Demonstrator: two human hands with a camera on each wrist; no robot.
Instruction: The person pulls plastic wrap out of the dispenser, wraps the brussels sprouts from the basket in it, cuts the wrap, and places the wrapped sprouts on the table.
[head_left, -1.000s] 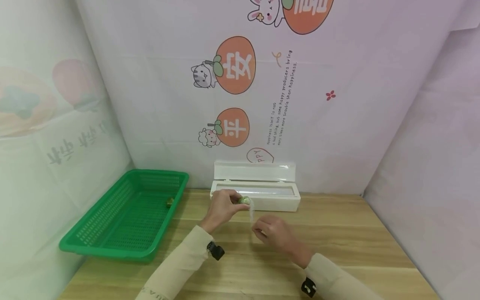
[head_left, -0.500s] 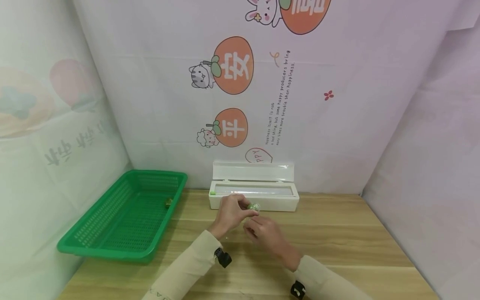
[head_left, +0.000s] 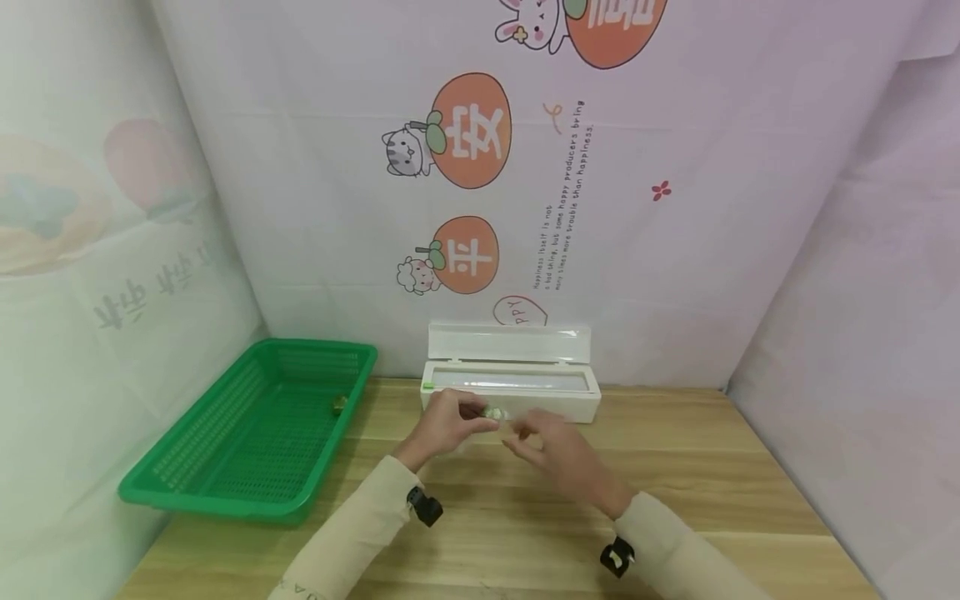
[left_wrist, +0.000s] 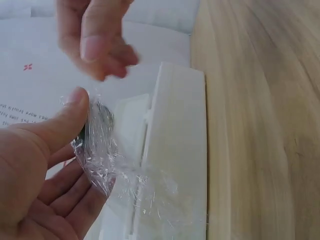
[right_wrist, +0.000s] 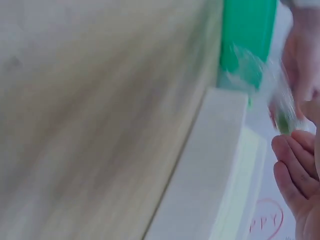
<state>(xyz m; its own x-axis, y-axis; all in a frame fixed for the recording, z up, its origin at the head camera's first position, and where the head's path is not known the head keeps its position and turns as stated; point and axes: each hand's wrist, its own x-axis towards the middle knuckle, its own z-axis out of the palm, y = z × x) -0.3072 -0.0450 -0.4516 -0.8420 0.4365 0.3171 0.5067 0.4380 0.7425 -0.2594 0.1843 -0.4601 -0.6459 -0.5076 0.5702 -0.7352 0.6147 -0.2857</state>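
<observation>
Between the thumb and fingers of my left hand [head_left: 444, 423] is a small green, rounded item [head_left: 492, 412]; its exact kind is hard to tell. Clear, crinkled cling film [left_wrist: 102, 150] surrounds it, and a loose tail of film hangs off in the left wrist view. Just to the right, my right hand [head_left: 566, 460] is held close by with loosely bent fingers. The left wrist view has its fingertips [left_wrist: 95, 47] apart from the film, with nothing visible in them. Both hands are above the table, in front of a white cling film dispenser [head_left: 558, 408].
The dispenser's clear lid [head_left: 510, 343] is raised against the printed backdrop. At left stands a green plastic basket [head_left: 255, 446] containing a small, dark gold-green item [head_left: 339, 406]. Wood tabletop [head_left: 675, 467] extends to the right and front.
A second ago the right hand drew a strip of film down from the item. It then passed below the left hand and is now back to the right, off the film.
</observation>
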